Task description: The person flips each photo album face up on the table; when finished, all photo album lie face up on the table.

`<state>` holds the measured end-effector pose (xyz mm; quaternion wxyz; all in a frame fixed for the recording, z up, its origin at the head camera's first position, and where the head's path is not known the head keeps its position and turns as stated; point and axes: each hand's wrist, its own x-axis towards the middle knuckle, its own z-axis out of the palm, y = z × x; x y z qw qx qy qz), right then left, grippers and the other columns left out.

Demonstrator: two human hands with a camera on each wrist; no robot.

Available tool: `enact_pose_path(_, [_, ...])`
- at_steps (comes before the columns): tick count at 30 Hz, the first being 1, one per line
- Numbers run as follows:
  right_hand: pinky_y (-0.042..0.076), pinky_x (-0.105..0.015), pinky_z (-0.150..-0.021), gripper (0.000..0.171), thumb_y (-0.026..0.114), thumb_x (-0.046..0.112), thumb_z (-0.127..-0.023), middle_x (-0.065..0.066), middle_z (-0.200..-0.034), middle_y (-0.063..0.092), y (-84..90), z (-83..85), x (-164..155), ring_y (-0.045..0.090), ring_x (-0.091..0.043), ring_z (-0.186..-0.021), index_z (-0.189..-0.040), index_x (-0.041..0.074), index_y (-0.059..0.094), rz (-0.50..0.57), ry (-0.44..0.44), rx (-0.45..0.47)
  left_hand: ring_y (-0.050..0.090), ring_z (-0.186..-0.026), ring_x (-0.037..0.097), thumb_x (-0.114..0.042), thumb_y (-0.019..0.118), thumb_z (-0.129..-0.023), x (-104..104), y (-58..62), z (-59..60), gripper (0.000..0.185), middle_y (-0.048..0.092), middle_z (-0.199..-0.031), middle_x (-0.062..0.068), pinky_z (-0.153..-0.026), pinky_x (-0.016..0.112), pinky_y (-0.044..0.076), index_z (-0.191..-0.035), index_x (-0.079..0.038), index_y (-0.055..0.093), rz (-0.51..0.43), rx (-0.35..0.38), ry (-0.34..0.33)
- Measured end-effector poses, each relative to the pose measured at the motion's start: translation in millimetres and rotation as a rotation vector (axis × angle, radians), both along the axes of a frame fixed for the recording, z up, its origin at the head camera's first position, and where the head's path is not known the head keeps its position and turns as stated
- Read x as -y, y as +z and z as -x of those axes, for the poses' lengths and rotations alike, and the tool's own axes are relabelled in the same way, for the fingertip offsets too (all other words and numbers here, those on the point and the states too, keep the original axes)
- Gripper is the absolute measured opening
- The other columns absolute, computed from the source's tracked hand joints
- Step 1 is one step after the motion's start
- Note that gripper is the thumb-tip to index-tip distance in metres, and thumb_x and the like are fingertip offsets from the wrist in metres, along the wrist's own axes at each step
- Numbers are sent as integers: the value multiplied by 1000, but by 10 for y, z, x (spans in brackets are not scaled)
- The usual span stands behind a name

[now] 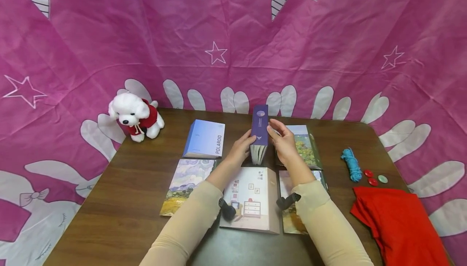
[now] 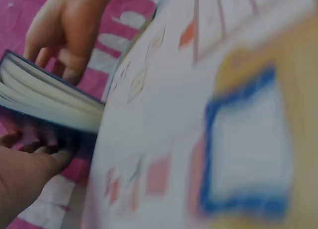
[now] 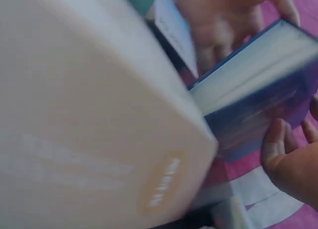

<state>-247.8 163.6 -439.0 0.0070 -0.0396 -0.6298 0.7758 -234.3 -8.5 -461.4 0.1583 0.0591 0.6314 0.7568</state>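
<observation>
A thick purple photo album stands on edge, its spine facing up and its pages fanned at the near end. My left hand holds it by the left side, thumb on the spine. From the right, my right hand grips the other cover near the spine. Pale page edges of the album show in the left wrist view, between both hands. Right in front lies a cream album with a drawn room on its cover; its spine side fills much of the right wrist view.
A blue POLAROID album and a landscape-painted album lie at left; two painted albums lie at right. A plush dog sits back left. Blue yarn, several buttons and red cloth are at right.
</observation>
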Motion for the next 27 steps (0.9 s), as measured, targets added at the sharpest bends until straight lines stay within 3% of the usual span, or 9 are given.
enact_pose_path(4, [42, -43, -112, 53, 59, 21, -104, -12, -147, 47, -127, 11, 5, 51, -26, -129, -153, 8, 43, -119, 118, 95, 41, -142, 35, -19, 51, -102, 150, 46, 45, 61, 33, -163, 9, -113, 55, 38, -160, -17, 32, -32, -76, 59])
enact_pose_path(8, [34, -47, -118, 63, 59, 28, -104, -18, -158, 34, -235, 8, -13, 38, -34, -143, -157, 5, 33, -239, 209, 178, 36, -146, 37, -8, 48, -99, 277, 59, 82, 60, 27, -166, 4, -112, 57, 38, -158, -9, 36, 11, -119, 105])
enact_pose_path(11, [28, -50, -120, 66, 58, 33, -104, -20, -162, 28, -276, -20, -23, 29, -36, -148, -157, 4, 31, -306, 220, 203, 32, -148, 35, -11, 47, -100, 325, 22, 97, 60, 27, -166, 6, -114, 56, 35, -158, -6, 33, 90, -81, 110])
enact_pose_path(15, [23, -53, -121, 64, 57, 35, -104, -20, -164, 23, -278, -80, 6, 20, -36, -152, -155, 3, 35, -426, 213, 197, 27, -150, 34, -30, 46, -103, 365, -55, 108, 65, 30, -164, 14, -121, 52, 25, -159, -5, 28, 265, -9, 129])
enact_pose_path(20, [23, -52, -121, 60, 57, 33, -104, -20, -164, 24, -254, -133, 69, 20, -36, -152, -152, 1, 40, -471, 188, 179, 12, -154, 31, -46, 46, -102, 416, -124, 135, 80, 17, -168, 14, -124, 48, 9, -160, 1, 18, 447, 18, 128])
enact_pose_path(27, [24, -51, -121, 70, 56, 39, -104, -17, -164, 26, -101, -182, -14, 22, -34, -152, -159, 6, 28, -475, 171, 175, 15, -154, 32, -45, 43, -106, 444, -36, 144, 73, 17, -168, 14, -124, 49, 13, -162, -6, 18, 550, -194, 166])
